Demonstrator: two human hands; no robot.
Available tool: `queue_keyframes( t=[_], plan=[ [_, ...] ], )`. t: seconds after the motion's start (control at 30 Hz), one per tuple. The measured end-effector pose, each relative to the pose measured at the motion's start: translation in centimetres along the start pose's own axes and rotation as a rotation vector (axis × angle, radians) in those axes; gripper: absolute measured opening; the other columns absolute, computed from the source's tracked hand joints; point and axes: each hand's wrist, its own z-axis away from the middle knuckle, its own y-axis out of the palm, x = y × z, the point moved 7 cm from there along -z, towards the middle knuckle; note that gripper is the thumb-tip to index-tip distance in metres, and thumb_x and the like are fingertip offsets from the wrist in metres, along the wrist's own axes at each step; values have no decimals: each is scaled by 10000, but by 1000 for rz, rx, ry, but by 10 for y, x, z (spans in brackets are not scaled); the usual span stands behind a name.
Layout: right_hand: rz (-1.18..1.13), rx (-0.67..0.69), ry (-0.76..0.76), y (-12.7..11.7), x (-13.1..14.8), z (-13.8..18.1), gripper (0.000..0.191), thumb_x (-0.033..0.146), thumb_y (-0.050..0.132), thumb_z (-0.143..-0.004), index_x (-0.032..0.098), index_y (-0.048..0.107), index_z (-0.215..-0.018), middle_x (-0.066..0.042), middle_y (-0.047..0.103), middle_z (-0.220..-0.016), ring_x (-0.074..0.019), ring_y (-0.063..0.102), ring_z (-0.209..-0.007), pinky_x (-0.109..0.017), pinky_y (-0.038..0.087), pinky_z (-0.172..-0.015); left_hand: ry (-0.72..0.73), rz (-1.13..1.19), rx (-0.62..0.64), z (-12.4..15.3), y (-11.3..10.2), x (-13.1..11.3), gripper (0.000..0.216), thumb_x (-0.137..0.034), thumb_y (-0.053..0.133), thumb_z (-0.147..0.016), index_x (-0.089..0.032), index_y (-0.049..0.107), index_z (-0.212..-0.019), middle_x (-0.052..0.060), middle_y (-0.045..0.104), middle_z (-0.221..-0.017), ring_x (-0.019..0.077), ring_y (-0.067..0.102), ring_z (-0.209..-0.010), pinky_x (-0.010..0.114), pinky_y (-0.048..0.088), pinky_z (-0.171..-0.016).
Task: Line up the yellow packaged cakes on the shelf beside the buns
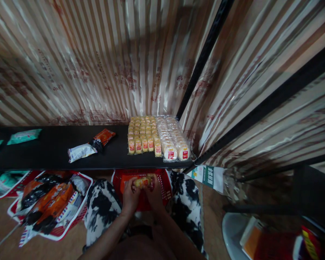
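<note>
My left hand (130, 196) and my right hand (154, 195) are both closed around a small yellow wrapped snack (142, 181), held over a red plastic basket (162, 184) between my knees. On the black shelf (51, 151) just beyond stand neat rows of yellow snack packets (143, 135) and round white cake packets (173, 141), pushed up against the right corner.
A white packet (79, 151), a black one (97, 145) and an orange one (105, 136) lie loose mid-shelf; green packets (24, 136) sit at the left. Red-rimmed trays of orange packets (48, 207) rest on the floor left. A white stool (234, 231) and boxes sit lower right. Striped plastic sheeting lines the walls.
</note>
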Motion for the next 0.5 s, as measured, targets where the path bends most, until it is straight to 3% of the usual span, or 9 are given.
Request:
queue_keyframes(
  t=[0.1,0.23,0.5],
  plan=[
    [103,52,-81,-3,7,-1,506,299,617,-699,198,556,-1191,-103,564,-1238,-258,473,-1192,-429,335,-1030,85,-70,14,-5,-1,-13,292,-195,554,-667,-179,623,-951,13,572,-833,101,481,-585,240,435,-606],
    [188,118,-197,-1,12,1,413,331,588,-756,218,599,-1154,-89,597,-1192,-252,498,-1153,-427,334,-1026,123,-136,58,-13,1,-24,324,-156,534,-664,-176,618,-976,38,592,-905,115,509,-620,260,444,-644],
    [391,60,-388,-3,13,-2,357,350,523,-818,183,589,-1127,-120,553,-1236,-264,475,-1169,-450,368,-991,159,-213,171,-27,14,-39,365,-115,508,-664,-193,628,-1000,22,580,-905,125,542,-727,264,450,-718]
  ],
)
